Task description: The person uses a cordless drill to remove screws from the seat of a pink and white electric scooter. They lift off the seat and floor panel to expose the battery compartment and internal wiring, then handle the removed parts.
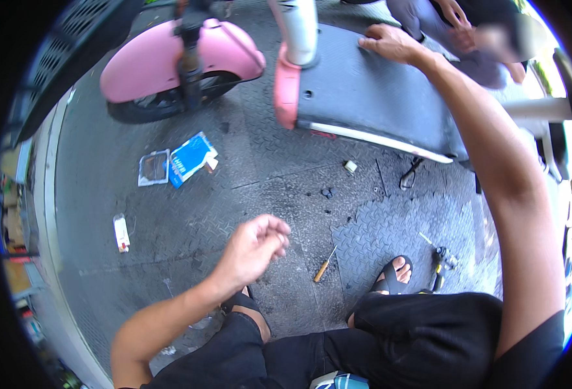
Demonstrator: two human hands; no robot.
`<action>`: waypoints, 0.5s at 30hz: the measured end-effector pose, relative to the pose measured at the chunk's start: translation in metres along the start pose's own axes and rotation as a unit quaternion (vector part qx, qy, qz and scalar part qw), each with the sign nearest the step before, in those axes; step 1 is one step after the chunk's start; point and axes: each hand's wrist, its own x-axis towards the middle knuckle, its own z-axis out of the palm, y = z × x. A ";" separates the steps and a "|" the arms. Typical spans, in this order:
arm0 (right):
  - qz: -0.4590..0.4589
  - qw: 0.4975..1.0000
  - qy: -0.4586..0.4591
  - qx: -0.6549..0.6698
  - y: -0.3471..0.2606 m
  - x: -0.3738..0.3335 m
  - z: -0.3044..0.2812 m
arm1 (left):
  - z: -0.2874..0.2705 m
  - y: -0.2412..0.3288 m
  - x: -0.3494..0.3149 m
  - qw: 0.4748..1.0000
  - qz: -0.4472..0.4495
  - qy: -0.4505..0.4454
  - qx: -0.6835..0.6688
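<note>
"What do we see of the left grip (257, 247) in the head view?"

"It hangs above the dark, diamond-patterned floor (224, 201), fingers half curled. We see nothing in it, but blur keeps us from telling whether the fingertips pinch something small."

"And the right grip (393, 44)?"

"Laid on the flat, dark textured deck (377, 91) of the pink-and-white scooter, near its far edge — fingers loosely extended, closed around nothing we can see."

"Where's the deck?"

"At the upper middle, right of the rounded pink mudguard (163, 48) over its black wheel. Another person's hand (454, 13) shows beyond it."

"What do we find on the floor?"

"A thin screwdriver with an orange-brown handle (322, 270), near the left grip; a black-and-yellow tool (438, 269) beside the sandalled right foot (396, 273); and, farther left, a flat blue packet (192, 157) just beside a clear square plastic case (154, 167)."
</note>
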 end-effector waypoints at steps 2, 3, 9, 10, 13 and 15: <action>0.031 0.998 0.047 0.026 0.019 -0.028 -0.006 | 0.010 0.040 0.019 0.988 0.049 0.003 0.148; 0.052 0.996 0.047 -0.046 0.029 -0.048 -0.012 | 0.017 0.060 0.028 0.968 0.079 0.010 0.238; 0.104 0.982 -0.024 -0.156 0.065 -0.109 -0.043 | 0.069 0.157 0.098 0.765 0.309 0.057 0.562; 0.148 0.980 -0.026 -0.130 0.069 -0.112 -0.048 | 0.074 0.169 0.118 0.723 0.362 0.087 0.583; 0.164 0.984 0.041 -0.059 0.076 -0.119 -0.058 | 0.083 0.218 0.209 0.661 0.390 0.179 0.615; 0.126 0.989 0.054 -0.050 0.081 -0.133 -0.059 | 0.081 0.253 0.267 0.614 0.361 0.229 0.663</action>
